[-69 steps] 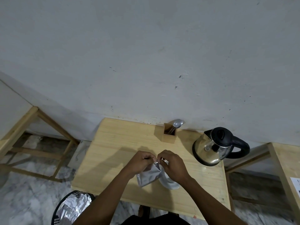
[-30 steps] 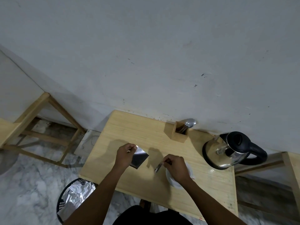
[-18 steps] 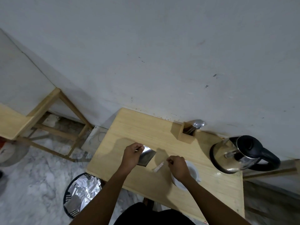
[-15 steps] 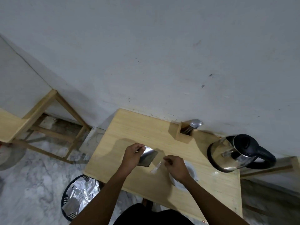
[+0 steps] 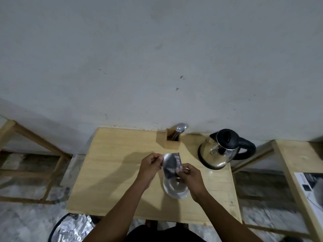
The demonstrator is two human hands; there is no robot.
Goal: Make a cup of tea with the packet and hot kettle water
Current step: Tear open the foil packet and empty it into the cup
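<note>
At lower centre of the frame, I am holding the silver packet (image 5: 171, 164) over the white cup (image 5: 176, 187) with both hands. My left hand (image 5: 150, 165) is pinching the packet's left edge between thumb and fingertips; my right hand (image 5: 190, 173) is gripping its lower right corner. The cup is standing on the wooden table (image 5: 122, 165), directly beneath the packet and partly covered by my right hand.

What has just changed: a second ago my hands were apart — the left was holding the packet out to the left, the right was holding a thin torn-off strip beside the cup. Now both hands are closing on the packet again and it is sitting above the cup. I judge this to mean that the packet is open and that tipping its contents into the cup is the step in hand. The kettle (image 5: 222, 151), at right of the table, is standing untouched, so pouring is not yet begun.

Hard to make out:
- Whether the strip is remaining in my right hand — my fingers are hiding it.
- The packet's mouth and whether anything is falling from it.
- The cup's interior, which is shadowed.
- The spoons in the wooden holder (image 5: 172, 141) at the table's far edge, which are showing only their bowls.
</note>
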